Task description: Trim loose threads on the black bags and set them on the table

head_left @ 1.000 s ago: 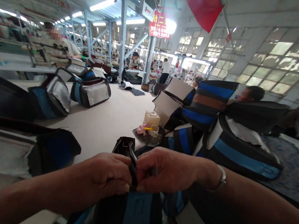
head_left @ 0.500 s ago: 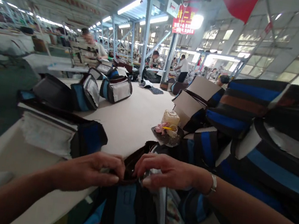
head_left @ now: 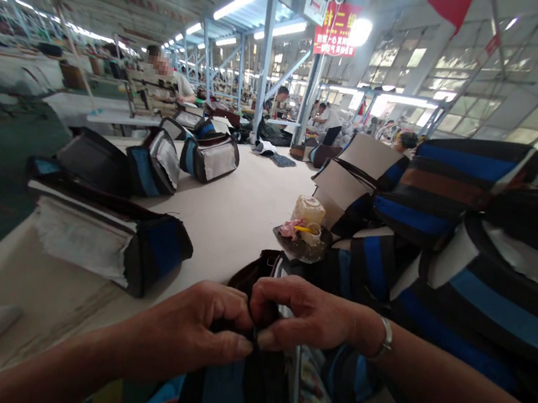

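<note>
Head view: left hand [head_left: 201, 333] and right hand [head_left: 305, 315] met at the desk's [head_left: 225, 222] near edge, both grips pinched shut on the top seam of the black-and-blue bag [head_left: 240, 392]. Half a second before, the fingers sat spread apart; they had since drawn together and tightened. Stacked bags [head_left: 449, 215] lined the right edge.

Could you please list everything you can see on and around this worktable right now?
Bag in hand: one, black with blue stripe, near edge.
Bags on the left: about four, black, blue, grey.
Stacked bags: a pile, blue-black striped, right.
Tray: one, dark, centre, holding a pale roll.
Table: one, beige.
Red sign: one, overhead.
Other people: several, far back.
Left hand: fingers pinching the bag's top.
Right hand: the same, wrist bracelet.
</note>
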Tool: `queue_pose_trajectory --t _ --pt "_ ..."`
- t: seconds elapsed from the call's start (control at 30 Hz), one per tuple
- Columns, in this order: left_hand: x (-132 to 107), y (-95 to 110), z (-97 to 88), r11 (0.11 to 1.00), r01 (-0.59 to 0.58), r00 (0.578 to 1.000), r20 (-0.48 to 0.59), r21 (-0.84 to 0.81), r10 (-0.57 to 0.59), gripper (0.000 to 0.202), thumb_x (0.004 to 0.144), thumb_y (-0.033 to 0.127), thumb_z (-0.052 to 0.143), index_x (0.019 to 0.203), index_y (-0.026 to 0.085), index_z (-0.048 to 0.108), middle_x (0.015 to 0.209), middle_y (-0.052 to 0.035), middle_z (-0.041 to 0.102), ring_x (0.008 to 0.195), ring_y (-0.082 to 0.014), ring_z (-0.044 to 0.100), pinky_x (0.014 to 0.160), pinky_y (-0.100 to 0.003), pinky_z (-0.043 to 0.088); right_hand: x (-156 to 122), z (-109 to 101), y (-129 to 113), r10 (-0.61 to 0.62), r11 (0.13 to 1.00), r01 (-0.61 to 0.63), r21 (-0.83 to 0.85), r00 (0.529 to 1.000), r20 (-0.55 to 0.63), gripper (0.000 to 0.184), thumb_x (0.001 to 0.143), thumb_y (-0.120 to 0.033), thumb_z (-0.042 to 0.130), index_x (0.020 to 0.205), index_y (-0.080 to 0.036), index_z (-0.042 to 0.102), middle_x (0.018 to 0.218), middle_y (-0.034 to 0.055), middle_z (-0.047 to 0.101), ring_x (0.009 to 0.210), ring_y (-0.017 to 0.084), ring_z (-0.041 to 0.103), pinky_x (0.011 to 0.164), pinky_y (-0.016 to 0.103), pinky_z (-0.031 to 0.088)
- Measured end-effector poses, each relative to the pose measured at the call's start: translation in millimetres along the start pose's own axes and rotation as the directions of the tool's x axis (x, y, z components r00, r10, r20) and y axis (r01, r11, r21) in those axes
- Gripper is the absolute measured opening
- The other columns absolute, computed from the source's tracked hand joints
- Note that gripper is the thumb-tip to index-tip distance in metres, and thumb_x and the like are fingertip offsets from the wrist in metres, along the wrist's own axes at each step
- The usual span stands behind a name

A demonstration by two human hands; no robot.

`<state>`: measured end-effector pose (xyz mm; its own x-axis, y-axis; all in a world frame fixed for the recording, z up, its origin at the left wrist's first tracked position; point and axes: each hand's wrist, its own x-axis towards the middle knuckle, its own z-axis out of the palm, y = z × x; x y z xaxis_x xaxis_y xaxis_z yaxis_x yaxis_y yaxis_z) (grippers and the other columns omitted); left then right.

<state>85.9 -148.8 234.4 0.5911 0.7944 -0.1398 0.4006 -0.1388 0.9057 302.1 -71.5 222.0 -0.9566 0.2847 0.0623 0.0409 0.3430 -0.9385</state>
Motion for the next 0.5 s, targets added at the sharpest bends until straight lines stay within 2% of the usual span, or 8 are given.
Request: queue_pose_trajectory --t 0.07,0.17,0.33,0.4,0.5 --pt "1 2 -0.1 1.0 0.002 1.0 0.011 0.019 -0.002 0.011 0.084 0.023 0.06 0.077 0.015 0.063 0.079 0.0033 0.056 0.073 -0.0137 0.049 0.064 -0.024 0.036 -2 3 1 0.002 1.0 -0.003 -0.009 0.999 -0.04 0.032 0.078 -0.038 0.077 0.088 -0.014 0.057 0.08 -0.0027 0.053 0.07 0.01 0.045 0.062 0.021 0.037" --pt "3 4 2.2 0.998 0.02 1.0 0.009 0.051 -0.021 0.009 0.081 0.019 0.057 0.074 0.015 0.062 0.077 0.0036 0.055 0.072 -0.0135 0.049 0.063 -0.024 0.035 -3 5 3 0.024 0.999 -0.027 -0.028 0.996 -0.09 0.034 0.073 -0.035 0.081 0.085 -0.014 0.057 0.075 -0.0041 0.052 0.066 0.008 0.043 0.057 0.02 0.036" --pt "4 5 5.3 0.996 0.049 0.999 -0.014 0.078 -0.048 0.01 0.081 0.018 0.056 0.071 0.017 0.057 0.076 0.0043 0.052 0.072 -0.0127 0.048 0.063 -0.023 0.035 -3 3 7 0.073 0.995 -0.07 0.074 0.996 -0.046 0.03 0.073 -0.03 0.08 0.086 -0.012 0.06 0.073 -0.0036 0.056 0.064 0.008 0.045 0.056 0.018 0.037" --pt "3 5 5.7 0.995 0.072 0.997 -0.011 0.067 -0.072 0.01 0.083 0.022 0.057 0.073 0.017 0.058 0.075 0.0043 0.051 0.071 -0.0127 0.046 0.061 -0.023 0.034 -3 4 9 0.104 0.987 -0.098 0.125 0.993 -0.047 0.029 0.073 -0.029 0.08 0.086 -0.011 0.061 0.072 -0.0037 0.056 0.064 0.008 0.045 0.056 0.018 0.037" --pt "3 2 7.3 0.991 0.106 0.994 -0.047 0.077 -0.103 0.023 0.087 0.035 0.059 0.073 0.017 0.056 0.071 0.0048 0.046 0.067 -0.0125 0.042 0.058 -0.024 0.031 -2 8 14 0.148 0.974 -0.134 0.181 0.987 -0.069 0.023 0.075 -0.026 0.077 0.085 -0.011 0.062 0.069 -0.0043 0.055 0.061 0.007 0.045 0.054 0.018 0.035"
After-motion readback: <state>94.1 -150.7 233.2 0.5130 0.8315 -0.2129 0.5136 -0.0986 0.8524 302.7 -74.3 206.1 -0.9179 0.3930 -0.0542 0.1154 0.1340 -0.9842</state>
